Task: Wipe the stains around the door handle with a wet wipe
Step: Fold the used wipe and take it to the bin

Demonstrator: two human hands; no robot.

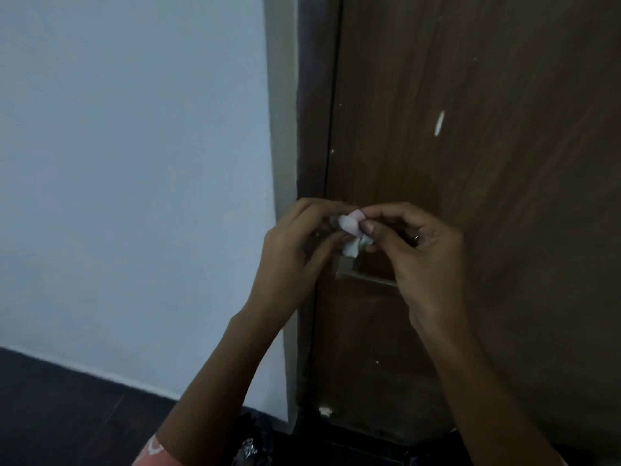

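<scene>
A small crumpled white and pink wet wipe point(353, 235) is pinched between both hands in front of the brown wooden door point(487, 129). My left hand point(295, 250) grips its left side and my right hand point(416, 250) grips its right side with thumb and fingers. The metal door handle point(364, 279) sits just below the hands, mostly hidden behind them. A long white stain point(439, 122) and several small white specks mark the door above the handle.
The dark door frame point(316, 129) runs down the door's left edge, beside a pale wall point(134, 163). A dark floor point(67, 415) lies at the lower left. A dark shiny bag point(250, 449) sits low near my left arm.
</scene>
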